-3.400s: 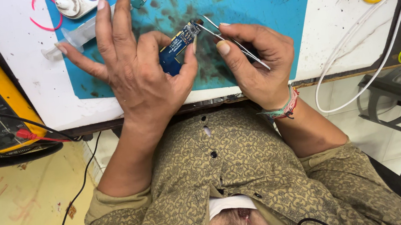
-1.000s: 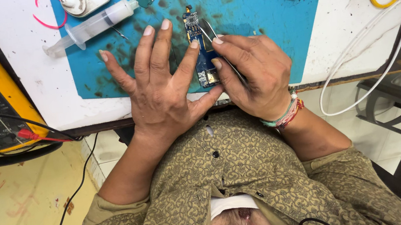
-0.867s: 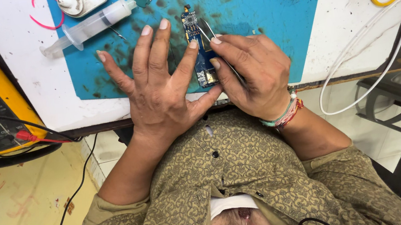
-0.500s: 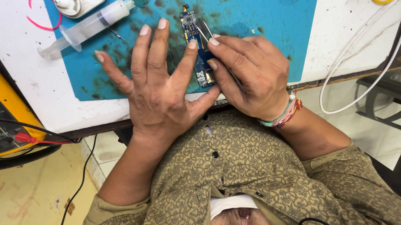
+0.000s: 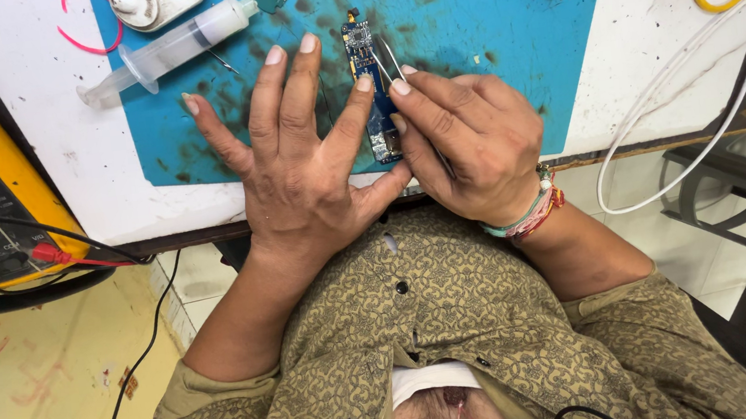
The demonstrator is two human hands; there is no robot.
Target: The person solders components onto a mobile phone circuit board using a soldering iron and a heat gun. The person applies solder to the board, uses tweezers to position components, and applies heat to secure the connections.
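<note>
Circuit board (image 5: 371, 97) between both hands, tweezers (image 5: 391, 64) touching

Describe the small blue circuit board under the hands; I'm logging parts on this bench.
The blue circuit board is a narrow strip carrying tiny metallic components, lying flat and lengthwise on the stained blue mat. The left hand pins its side with a fingertip, while the right hand covers its near end and points thin metal tweezers at its middle.
</note>
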